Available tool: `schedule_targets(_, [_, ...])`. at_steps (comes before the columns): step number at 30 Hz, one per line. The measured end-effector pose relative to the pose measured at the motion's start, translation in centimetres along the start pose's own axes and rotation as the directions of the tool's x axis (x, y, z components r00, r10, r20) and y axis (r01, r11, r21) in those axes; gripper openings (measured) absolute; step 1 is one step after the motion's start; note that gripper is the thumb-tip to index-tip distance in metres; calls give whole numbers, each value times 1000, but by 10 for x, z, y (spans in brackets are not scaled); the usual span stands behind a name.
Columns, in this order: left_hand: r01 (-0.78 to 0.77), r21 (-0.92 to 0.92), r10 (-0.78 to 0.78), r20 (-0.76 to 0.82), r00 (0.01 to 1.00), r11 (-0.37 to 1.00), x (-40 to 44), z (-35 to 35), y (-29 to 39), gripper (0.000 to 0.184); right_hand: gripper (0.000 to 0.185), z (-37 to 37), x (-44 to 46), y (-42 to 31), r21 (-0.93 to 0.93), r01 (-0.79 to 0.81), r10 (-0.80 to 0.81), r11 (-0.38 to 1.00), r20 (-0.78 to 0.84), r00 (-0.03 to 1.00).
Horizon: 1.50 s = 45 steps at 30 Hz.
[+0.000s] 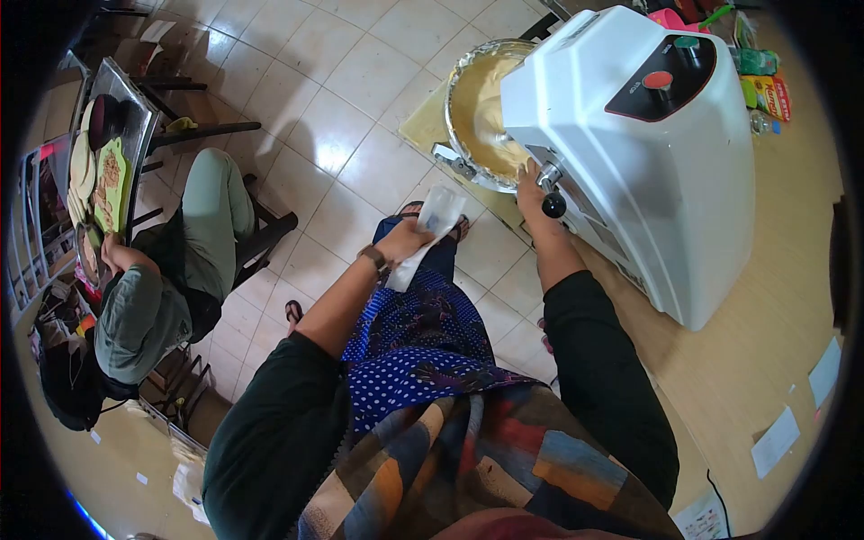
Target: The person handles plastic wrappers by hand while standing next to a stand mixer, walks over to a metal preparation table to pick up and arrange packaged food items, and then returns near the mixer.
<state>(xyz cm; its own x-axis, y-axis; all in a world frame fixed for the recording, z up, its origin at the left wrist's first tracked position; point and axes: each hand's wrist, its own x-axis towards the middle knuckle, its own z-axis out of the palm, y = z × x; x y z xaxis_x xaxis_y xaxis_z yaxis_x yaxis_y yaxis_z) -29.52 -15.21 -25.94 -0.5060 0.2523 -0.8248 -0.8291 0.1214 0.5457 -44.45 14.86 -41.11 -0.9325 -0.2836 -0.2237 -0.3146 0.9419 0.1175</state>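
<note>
My left hand (403,241) is closed on a whitish, translucent plastic wrapper (430,236), held over my lap and feet. My right hand (529,185) reaches to the near rim of a metal mixing bowl (454,135), beside the black-knobbed lever (553,203) of a large white mixer (648,162). Its fingertips are at the bowl's edge, and their exact shape is hard to make out. Pale yellow batter (486,108) fills the bowl and coats its inner wall. A metal latch (454,160) sits on the bowl's side.
A seated co-worker (148,297) at the left works at a table holding a green tray (111,184). Dark wooden stool legs (202,135) stand beside them. Packets (769,96) and papers (776,441) lie on the wooden surface (792,270) at the right.
</note>
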Motion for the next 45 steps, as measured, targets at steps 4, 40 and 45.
schedule_targets(4, [37, -59, -39, -22, 999, 998, -27, -10, 2, 22, 43, -9, -11, -11, -499, 191, -140, 845, 139, 980])
schedule_targets(40, [-969, -216, 656, -716, 241, 120, -208, -70, 246, 42, 29, -144, -328, 12, 437, -228, 233, 870, 43, 971])
schedule_targets(45, [-990, -119, 626, -779, 42, -81, -251, -60, 267, 47, 24, -153, -292, 53, 322, -87, 49, 943, 125, 991])
